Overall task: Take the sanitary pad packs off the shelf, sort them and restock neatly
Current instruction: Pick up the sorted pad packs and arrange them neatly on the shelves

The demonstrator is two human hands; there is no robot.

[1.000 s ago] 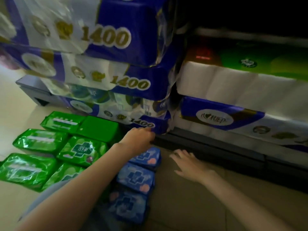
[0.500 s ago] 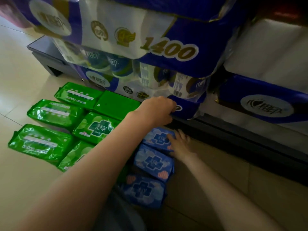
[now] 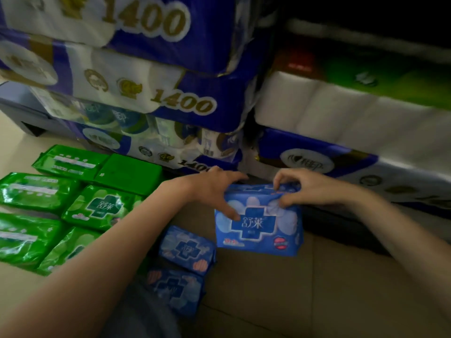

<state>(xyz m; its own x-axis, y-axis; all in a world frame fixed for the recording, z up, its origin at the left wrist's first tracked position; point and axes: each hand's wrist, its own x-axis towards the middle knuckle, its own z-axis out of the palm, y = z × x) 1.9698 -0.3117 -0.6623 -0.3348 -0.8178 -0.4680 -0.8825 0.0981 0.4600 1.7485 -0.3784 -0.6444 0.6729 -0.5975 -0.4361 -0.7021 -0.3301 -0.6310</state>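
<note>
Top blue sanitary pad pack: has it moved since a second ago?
Yes. The top blue sanitary pad pack has been lifted from its row, right of the two blue floor packs, held by both hands.

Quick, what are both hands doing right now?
Left hand: grips the blue pad pack by its left side.
Right hand: pinches the same pack's top edge.

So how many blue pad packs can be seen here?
3. One blue pack is held up by the left hand and right hand; a second and third lie on the floor below. More may be hidden.
</note>
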